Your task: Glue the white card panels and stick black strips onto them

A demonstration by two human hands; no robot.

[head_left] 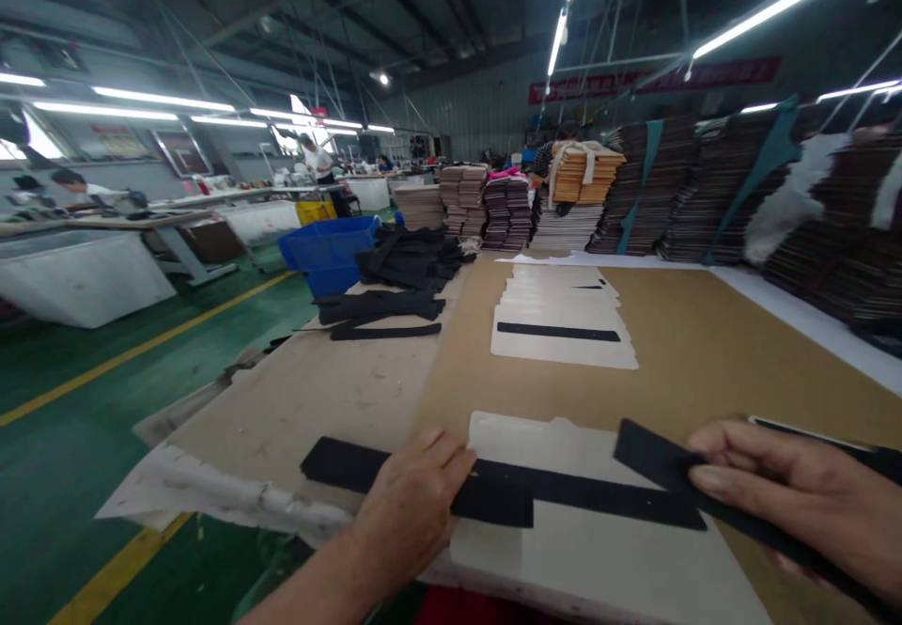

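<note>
Across a white card panel (pixel 564 554) near the table's front edge lies a flat black strip (pixel 606 493). My left hand (pixel 415 489) is closed over a second black strip (pixel 345 465), whose other end overlaps the flat one on the panel. Part of that strip is hidden under my fingers. On the right, my right hand (pixel 789 475) pinches another black strip (pixel 652 456) between thumb and fingers. Its free end points left above the panel, and its tail runs below my hand toward the lower right corner.
Farther back, overlapping white panels (pixel 556 351) carry a black strip (pixel 556 332). Piles of black strips (pixel 409 263) lie at the table's left, by a blue crate (pixel 331 254). Tall stacks of dark sheets (pixel 655 193) line the back. Other people work at the far left.
</note>
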